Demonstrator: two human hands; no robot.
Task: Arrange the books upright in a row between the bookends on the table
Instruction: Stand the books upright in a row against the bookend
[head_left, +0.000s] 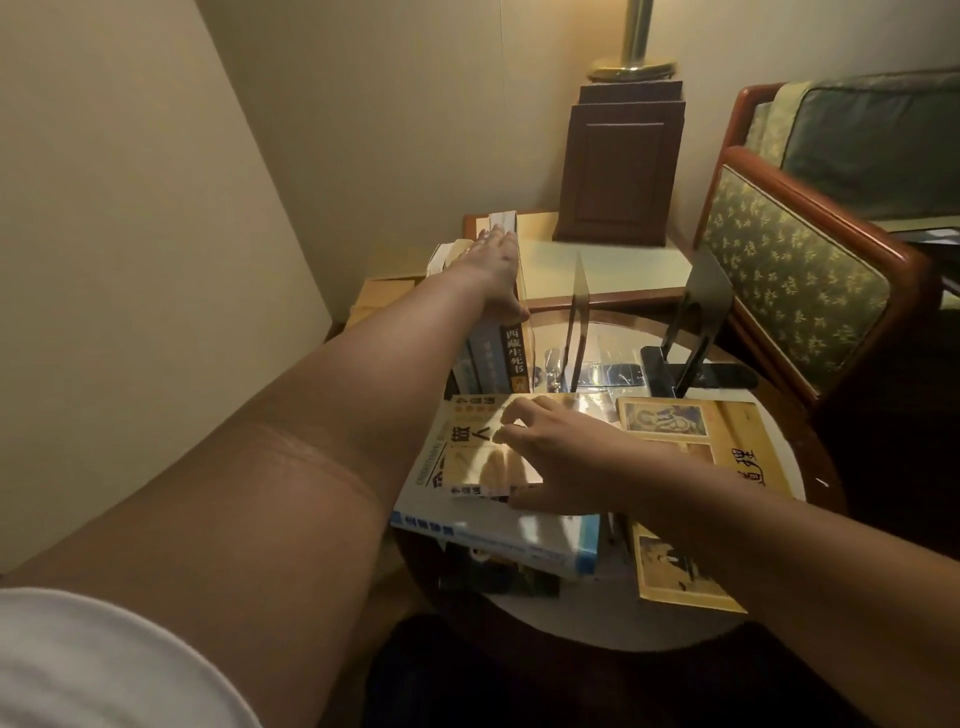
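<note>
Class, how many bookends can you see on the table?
2. A black bookend stands at the right rear; a thin bookend, seen edge-on, stands just right of the upright books. Another may hide behind them.

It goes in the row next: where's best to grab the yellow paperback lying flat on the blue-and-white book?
Probably its near edge, from the right: the yellow paperback lies flat, raised on the blue-and-white book, so the right hand can slip its thumb under that edge, fingers on the cover.
</note>
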